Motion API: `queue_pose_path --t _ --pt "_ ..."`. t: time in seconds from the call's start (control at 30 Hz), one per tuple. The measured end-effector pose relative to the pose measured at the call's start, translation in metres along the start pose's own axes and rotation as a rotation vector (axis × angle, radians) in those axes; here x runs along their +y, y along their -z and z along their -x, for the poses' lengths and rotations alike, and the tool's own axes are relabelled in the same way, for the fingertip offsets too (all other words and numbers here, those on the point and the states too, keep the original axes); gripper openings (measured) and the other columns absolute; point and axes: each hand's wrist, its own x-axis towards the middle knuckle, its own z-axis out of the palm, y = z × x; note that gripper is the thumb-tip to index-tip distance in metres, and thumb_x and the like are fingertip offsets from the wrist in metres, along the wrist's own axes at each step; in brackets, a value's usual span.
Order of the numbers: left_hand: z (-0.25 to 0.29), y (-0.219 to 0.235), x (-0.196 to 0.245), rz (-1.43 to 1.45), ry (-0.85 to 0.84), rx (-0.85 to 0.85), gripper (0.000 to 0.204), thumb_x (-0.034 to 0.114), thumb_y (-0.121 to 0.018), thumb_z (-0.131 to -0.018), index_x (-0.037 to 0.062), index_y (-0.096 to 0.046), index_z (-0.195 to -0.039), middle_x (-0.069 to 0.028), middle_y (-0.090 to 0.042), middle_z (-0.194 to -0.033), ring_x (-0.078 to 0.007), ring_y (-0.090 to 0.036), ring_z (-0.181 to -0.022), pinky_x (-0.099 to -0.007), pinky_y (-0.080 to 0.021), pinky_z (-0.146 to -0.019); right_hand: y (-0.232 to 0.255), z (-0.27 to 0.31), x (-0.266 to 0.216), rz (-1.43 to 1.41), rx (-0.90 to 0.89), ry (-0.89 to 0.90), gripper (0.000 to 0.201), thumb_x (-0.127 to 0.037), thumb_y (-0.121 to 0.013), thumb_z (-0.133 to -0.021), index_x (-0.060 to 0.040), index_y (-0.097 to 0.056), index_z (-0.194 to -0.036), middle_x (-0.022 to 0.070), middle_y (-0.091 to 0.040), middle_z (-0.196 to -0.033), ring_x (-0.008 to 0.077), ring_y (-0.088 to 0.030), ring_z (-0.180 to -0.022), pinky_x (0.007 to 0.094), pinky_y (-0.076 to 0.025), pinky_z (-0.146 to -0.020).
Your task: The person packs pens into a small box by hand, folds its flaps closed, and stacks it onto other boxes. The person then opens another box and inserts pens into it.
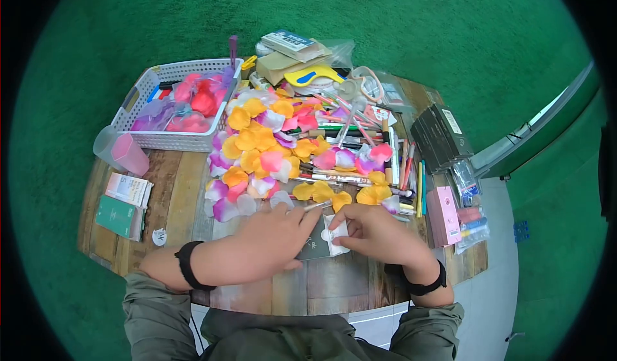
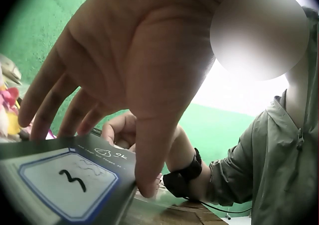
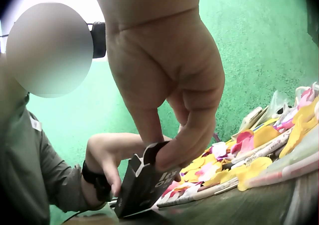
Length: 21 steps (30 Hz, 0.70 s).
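Observation:
In the head view a small dark box [image 1: 313, 248] lies at the table's front, its white-lined end at the right. My left hand [image 1: 263, 232] holds the box, fingers along the far side and thumb at the near side. A white label with a blue frame [image 2: 70, 185] and a handwritten mark shows on the box in the left wrist view. At the white-lined end, my right hand [image 1: 379, 234] pinches the box with thumb and fingers. In the right wrist view the box [image 3: 142, 187] stands tilted, cut edges of its end showing beside the thumb.
Colourful petals [image 1: 257, 136] and several pens [image 1: 340, 176] heap beyond my hands. A white basket [image 1: 173, 141] stands back left, with a pink cup [image 1: 130, 154] and green box [image 1: 116, 216] at left. On the right are a pink box [image 1: 442, 216] and black boxes [image 1: 440, 136].

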Motion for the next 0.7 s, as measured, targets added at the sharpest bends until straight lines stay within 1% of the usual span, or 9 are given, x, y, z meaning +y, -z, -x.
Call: queue_pose_path --t 0.1,0.17,0.2,0.23,0.27,0.33,0.37,0.5,0.7 --pt "-0.013 -0.008 0.006 -0.04 -0.049 0.026 0.088 0.031 -0.081 -0.073 0.0009 -0.033 -0.141 -0.0155 -0.054 -0.117 -0.0341 -0.058 -0.1 -0.046 -0.053 -0.076 -0.006 0.004 0.01 0.114 0.057 0.068 0.024 -0.011 -0.075 -0.081 -0.0059 -0.064 -0.103 0.005 -0.055 -0.071 0.0124 -0.053 -0.06 0.0279 -0.043 -0.056" --pt "-0.019 -0.01 0.007 -0.067 -0.068 0.031 0.088 0.031 -0.08 -0.073 0.0021 -0.032 -0.142 -0.0151 -0.054 -0.118 -0.0343 -0.059 -0.099 -0.0479 -0.052 -0.075 -0.006 0.007 0.016 0.191 0.055 0.062 0.026 -0.011 -0.075 -0.08 -0.006 -0.064 -0.103 0.0109 -0.061 -0.09 0.0221 -0.06 -0.073 0.0343 -0.049 -0.066" --pt "-0.02 -0.012 0.007 -0.057 -0.067 0.022 0.087 0.03 -0.08 -0.074 0.0062 -0.032 -0.143 -0.0143 -0.054 -0.117 -0.0343 -0.059 -0.098 -0.049 -0.052 -0.074 -0.007 0.009 0.019 0.185 0.06 0.058 0.026 -0.011 -0.075 -0.08 -0.006 -0.064 -0.103 0.0109 -0.061 -0.09 0.0221 -0.06 -0.073 0.0343 -0.049 -0.066" --pt "-0.021 -0.014 0.006 -0.047 -0.066 0.011 0.086 0.03 -0.079 -0.074 0.0103 -0.031 -0.144 -0.0135 -0.054 -0.117 -0.0344 -0.06 -0.098 -0.0501 -0.052 -0.072 -0.009 0.009 0.024 0.244 0.048 0.066 0.026 -0.011 -0.075 -0.08 -0.0059 -0.064 -0.102 0.0116 -0.06 -0.097 0.025 -0.061 -0.08 0.0365 -0.05 -0.071" --pt "-0.023 -0.015 0.004 -0.049 -0.072 0.003 0.086 0.03 -0.079 -0.074 0.0103 -0.031 -0.144 -0.0135 -0.054 -0.117 -0.0344 -0.06 -0.098 -0.0501 -0.052 -0.072 -0.012 0.01 0.026 0.302 0.036 0.074 0.026 -0.011 -0.074 -0.079 -0.0058 -0.063 -0.102 0.0123 -0.059 -0.104 0.0278 -0.061 -0.087 0.0387 -0.05 -0.076" --pt "-0.024 -0.016 0.0 -0.036 -0.108 -0.071 0.08 0.03 -0.082 -0.072 0.0131 -0.038 -0.136 -0.0125 -0.053 -0.114 -0.0336 -0.058 -0.103 -0.0633 -0.05 -0.066 -0.014 0.015 0.021 0.33 0.027 0.047 0.027 -0.012 -0.074 -0.079 -0.0059 -0.063 -0.103 0.0118 -0.058 -0.105 0.0292 -0.06 -0.092 0.0395 -0.05 -0.08" --pt "-0.025 -0.016 -0.001 -0.035 -0.111 -0.073 0.08 0.03 -0.082 -0.072 0.0131 -0.038 -0.136 -0.0125 -0.053 -0.114 -0.0336 -0.058 -0.103 -0.0633 -0.05 -0.066 -0.014 0.017 0.018 0.368 0.015 0.025 0.027 -0.012 -0.074 -0.079 -0.006 -0.063 -0.103 0.0113 -0.057 -0.107 0.0306 -0.059 -0.096 0.0404 -0.05 -0.084" --pt "-0.026 -0.015 -0.001 -0.068 -0.123 -0.122 0.08 0.028 -0.082 -0.07 0.0121 -0.041 -0.136 -0.0131 -0.053 -0.113 -0.0345 -0.059 -0.103 -0.0553 -0.052 -0.064 -0.017 0.017 0.017 0.394 0.023 0.062 0.026 -0.013 -0.074 -0.078 -0.0065 -0.064 -0.102 0.0104 -0.056 -0.107 0.0295 -0.059 -0.099 0.0389 -0.05 -0.086" --pt "-0.029 -0.016 -0.003 -0.061 -0.121 -0.138 0.084 0.027 -0.083 -0.067 0.0082 -0.045 -0.139 -0.0129 -0.054 -0.115 -0.0324 -0.06 -0.1 -0.0436 -0.054 -0.064 -0.029 0.018 0.016 0.512 0.097 0.116 0.016 -0.014 -0.073 -0.078 -0.0062 -0.068 -0.091 0.0093 -0.057 -0.096 0.0276 -0.059 -0.096 0.0386 -0.05 -0.084"
